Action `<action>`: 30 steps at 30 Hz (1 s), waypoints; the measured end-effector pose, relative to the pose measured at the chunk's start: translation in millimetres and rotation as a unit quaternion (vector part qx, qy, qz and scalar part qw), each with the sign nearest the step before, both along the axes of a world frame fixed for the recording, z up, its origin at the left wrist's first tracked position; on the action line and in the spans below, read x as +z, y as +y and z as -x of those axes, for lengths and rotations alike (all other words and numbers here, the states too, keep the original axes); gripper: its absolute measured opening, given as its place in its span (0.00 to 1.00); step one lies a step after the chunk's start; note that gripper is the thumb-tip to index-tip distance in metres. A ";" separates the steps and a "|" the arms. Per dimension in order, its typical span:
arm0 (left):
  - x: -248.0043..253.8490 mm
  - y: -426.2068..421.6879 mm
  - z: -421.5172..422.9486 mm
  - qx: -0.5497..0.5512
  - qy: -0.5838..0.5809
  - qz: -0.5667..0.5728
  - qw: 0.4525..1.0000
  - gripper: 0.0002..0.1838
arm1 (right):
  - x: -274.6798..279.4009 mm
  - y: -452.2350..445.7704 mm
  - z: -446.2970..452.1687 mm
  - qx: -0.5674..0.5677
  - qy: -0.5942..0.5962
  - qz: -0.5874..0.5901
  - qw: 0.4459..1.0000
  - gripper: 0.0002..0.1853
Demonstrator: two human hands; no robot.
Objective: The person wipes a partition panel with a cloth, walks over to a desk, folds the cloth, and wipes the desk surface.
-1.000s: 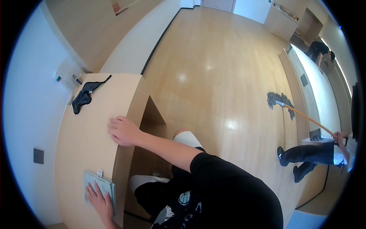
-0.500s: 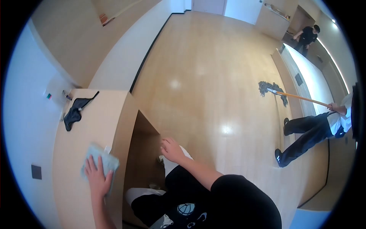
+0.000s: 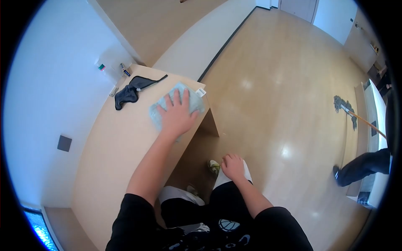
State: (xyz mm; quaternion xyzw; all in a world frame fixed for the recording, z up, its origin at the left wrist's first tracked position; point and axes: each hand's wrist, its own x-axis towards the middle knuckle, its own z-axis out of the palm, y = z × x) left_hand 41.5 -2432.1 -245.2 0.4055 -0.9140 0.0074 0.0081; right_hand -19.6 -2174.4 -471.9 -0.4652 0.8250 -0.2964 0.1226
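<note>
My left hand (image 3: 178,115) lies flat with fingers spread on a light blue cloth (image 3: 194,100), pressing it against the pale wooden desktop (image 3: 113,146) near its far right corner. A white tag sticks out from the cloth's edge. Just left of the cloth lies a black fabric item with a strap (image 3: 127,96). Over my knee rests my right hand (image 3: 233,167), its fingers loosely bent and holding nothing that I can see.
A small bottle-like item (image 3: 125,70) stands by the wall, behind the black item. Under the desktop is an open recess (image 3: 188,161). Across the wooden floor (image 3: 272,96), a person in dark trousers (image 3: 364,167) stands by a grey mop (image 3: 345,111) with an orange handle.
My left hand has slid the cloth forward along the desktop, toward its far corner and closer to the black item. The view has turned left. My right hand remains at my knee.
</note>
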 end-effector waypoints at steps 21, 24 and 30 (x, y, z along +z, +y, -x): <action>-22.1 -87.0 9.8 0.021 0.046 -0.077 0.996 0.47 | -24.5 -15.6 -17.7 0.014 0.018 0.002 1.000 0.11; -28.9 -81.3 -34.5 0.001 0.040 -0.069 0.997 0.47 | -35.6 -20.2 -23.4 0.013 0.043 0.023 0.999 0.11; -9.5 -15.6 -183.8 -0.001 0.032 -0.057 0.998 0.45 | -22.5 1.9 -18.3 0.022 -0.003 -0.060 0.998 0.11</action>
